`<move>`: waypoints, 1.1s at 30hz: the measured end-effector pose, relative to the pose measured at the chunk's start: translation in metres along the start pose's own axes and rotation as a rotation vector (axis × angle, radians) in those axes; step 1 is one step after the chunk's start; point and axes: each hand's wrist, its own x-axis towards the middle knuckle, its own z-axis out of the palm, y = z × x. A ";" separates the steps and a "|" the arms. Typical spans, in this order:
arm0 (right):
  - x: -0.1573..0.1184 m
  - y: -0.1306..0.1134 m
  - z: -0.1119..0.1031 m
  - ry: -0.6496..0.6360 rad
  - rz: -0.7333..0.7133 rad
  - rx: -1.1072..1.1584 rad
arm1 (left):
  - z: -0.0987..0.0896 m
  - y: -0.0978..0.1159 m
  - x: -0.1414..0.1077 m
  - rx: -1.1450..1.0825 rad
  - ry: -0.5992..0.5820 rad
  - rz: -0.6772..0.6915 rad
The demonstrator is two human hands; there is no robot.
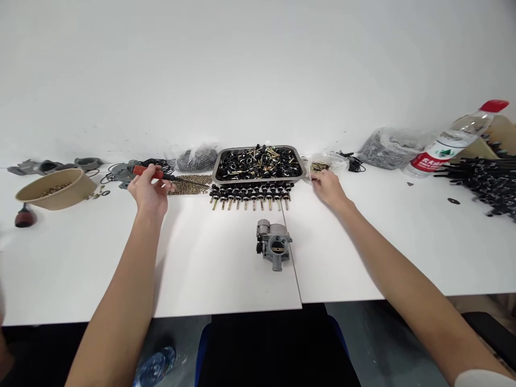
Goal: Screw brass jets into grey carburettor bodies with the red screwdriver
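Note:
My left hand (149, 189) is closed round a screwdriver with a red handle (155, 173); its dark shaft points right, over a spread of small brass parts (187, 184). My right hand (327, 188) reaches to a clear plastic bag (336, 161) of brass-coloured pieces, its fingertips bent at the bag's near edge; whether they pinch anything is too small to tell. A grey metal carburetor (276, 246) rests on the white table between my forearms, touched by neither hand. Behind it, black fittings with brass stems (253, 198) stand in rows before a metal tray (300, 173) full of similar parts.
At the left are a tan bowl (68, 191) of small parts and a red-handled tool (24, 216). Grey castings (48, 166) lie along the wall. On the right stand a tilted-looking bottle (439, 150), a bag of dark parts (389, 149) and piled black rods (484, 180).

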 end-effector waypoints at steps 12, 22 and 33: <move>0.001 -0.015 -0.022 0.148 0.207 0.500 | -0.003 0.004 0.002 -0.026 0.015 0.001; -0.041 -0.119 -0.049 -0.463 0.028 0.914 | -0.002 0.006 -0.003 -0.011 0.004 -0.002; -0.068 -0.151 -0.071 -0.847 -0.250 0.831 | 0.001 0.003 -0.002 0.026 -0.018 -0.036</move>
